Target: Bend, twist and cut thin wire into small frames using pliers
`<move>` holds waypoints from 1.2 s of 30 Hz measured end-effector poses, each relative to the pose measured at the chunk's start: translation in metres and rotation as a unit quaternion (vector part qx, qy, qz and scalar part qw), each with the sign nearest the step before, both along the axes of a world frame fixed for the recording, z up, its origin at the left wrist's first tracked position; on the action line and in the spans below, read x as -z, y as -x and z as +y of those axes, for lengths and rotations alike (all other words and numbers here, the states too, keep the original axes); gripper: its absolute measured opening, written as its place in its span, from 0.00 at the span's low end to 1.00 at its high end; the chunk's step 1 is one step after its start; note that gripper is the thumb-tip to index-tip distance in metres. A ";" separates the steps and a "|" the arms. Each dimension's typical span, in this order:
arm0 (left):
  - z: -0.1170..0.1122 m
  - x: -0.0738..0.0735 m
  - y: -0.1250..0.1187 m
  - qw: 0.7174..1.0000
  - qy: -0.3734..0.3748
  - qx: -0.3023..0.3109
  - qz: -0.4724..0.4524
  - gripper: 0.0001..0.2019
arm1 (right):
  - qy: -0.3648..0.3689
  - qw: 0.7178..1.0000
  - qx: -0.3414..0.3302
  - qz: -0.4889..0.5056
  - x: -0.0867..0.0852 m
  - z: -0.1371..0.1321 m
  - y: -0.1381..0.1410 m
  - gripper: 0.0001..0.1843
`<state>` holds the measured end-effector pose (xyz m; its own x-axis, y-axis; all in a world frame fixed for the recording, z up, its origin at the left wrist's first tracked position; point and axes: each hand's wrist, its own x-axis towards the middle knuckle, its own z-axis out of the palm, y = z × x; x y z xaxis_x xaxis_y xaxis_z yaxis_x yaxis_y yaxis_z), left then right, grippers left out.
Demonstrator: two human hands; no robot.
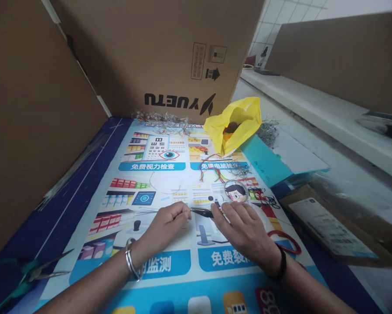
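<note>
My left hand pinches a few thin wires, whose loose ends stick out to its left. Closed around the handles of a small pair of pliers is my right hand. The dark plier jaws point left and meet the wires at my left fingertips; whether they bite on them is too small to tell. Just beyond my right hand lies a round clear dish. A thin curved wire rests on the printed sheet beyond my left hand.
A yellow bag stands open at the back, coloured wires before it. Tangled wire scraps lie along the cardboard wall. Green-handled scissors sit front left. At right are a red wire coil, a turquoise box and a labelled carton.
</note>
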<state>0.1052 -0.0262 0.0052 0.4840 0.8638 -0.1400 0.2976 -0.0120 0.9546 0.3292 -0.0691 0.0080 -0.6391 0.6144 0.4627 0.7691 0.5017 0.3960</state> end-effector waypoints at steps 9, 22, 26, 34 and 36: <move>0.003 -0.002 0.000 0.999 0.032 0.002 0.007 0.10 | -0.017 0.999 -0.022 -0.034 -0.005 0.003 0.000 0.16; 0.007 0.000 0.002 0.998 0.045 0.022 0.028 0.10 | -0.014 0.997 -0.041 -0.065 -0.006 0.002 -0.003 0.17; 0.007 -0.001 0.001 0.998 0.061 0.026 0.013 0.10 | -0.015 0.997 -0.044 -0.064 -0.007 0.003 -0.003 0.17; 0.007 -0.005 0.002 0.994 0.107 0.033 -0.002 0.11 | -0.040 0.996 -0.046 -0.058 -0.004 0.004 -0.003 0.16; 0.008 -0.004 0.003 0.992 0.117 0.036 -0.004 0.11 | -0.042 0.996 -0.046 -0.057 -0.004 0.003 -0.004 0.16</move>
<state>0.1025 -0.0184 0.0097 0.5447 0.7716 -0.3287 0.2962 0.1897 0.9361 0.3328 -0.0656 0.0119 -0.7426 0.5126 0.4309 0.6686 0.5298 0.5218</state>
